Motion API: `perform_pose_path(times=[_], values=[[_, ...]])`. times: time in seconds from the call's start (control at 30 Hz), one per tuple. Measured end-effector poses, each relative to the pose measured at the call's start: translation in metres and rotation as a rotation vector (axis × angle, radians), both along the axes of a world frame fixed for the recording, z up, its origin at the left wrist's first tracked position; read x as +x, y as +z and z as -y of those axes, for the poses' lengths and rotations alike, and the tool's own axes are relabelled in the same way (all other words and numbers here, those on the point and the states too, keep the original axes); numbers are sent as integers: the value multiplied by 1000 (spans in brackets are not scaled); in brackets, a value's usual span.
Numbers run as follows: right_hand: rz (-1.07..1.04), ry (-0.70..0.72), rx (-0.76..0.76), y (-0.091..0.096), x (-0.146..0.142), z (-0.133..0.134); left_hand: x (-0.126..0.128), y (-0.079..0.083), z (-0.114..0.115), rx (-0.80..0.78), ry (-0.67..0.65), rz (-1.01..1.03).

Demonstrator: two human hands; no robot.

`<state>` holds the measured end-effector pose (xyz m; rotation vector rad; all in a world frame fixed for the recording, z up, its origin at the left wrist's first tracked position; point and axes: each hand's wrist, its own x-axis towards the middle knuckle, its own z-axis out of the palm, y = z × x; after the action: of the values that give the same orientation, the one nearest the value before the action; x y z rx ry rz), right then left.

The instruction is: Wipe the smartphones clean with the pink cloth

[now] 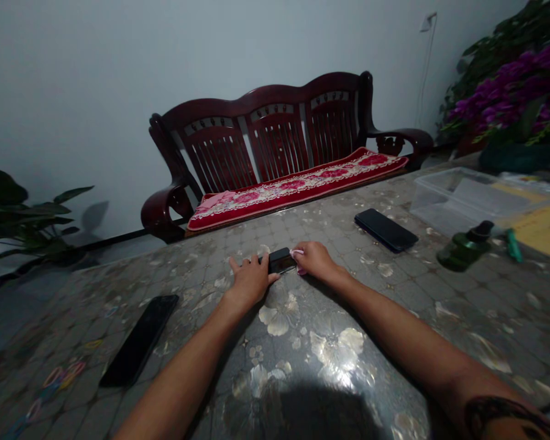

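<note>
A small black phone-like device (282, 261) lies on the patterned table (302, 342) between my two hands. My left hand (250, 280) rests flat on the table with its fingers spread, holding the device's left end. My right hand (315, 259) is closed on a small pink cloth (297, 252) pressed against the device's right end. Both forearms reach out from the near edge of the table.
One black phone (140, 339) lies at the left, another black phone (385, 229) at the right. A clear plastic box (467, 198), a dark green bottle (462, 249) on its side and yellow papers (543, 223) sit far right. A wooden bench (279, 153) and plants stand behind.
</note>
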<state>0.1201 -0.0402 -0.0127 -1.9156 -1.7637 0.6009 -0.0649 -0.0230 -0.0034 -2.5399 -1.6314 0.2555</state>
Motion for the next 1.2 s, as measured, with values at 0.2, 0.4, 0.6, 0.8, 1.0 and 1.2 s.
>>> perform_pose_path(times=[0.2,0.4,0.6,0.8,1.0,1.2], values=[[157,63,4,8,-5,6,4,4,0,-16,36,-7],[214,72,87,-3,-4,2,15,4,5,10,111,-8],[173,27,122,-11,-1,-6,28,7,9,20,159,17],[130,6,97,-7,-8,-1,32,9,9,23,163,3],[91,72,107,-6,-13,2,31,11,9,15,156,-6],[119,7,110,-8,-2,-6,0,26,2,-162,11,7]])
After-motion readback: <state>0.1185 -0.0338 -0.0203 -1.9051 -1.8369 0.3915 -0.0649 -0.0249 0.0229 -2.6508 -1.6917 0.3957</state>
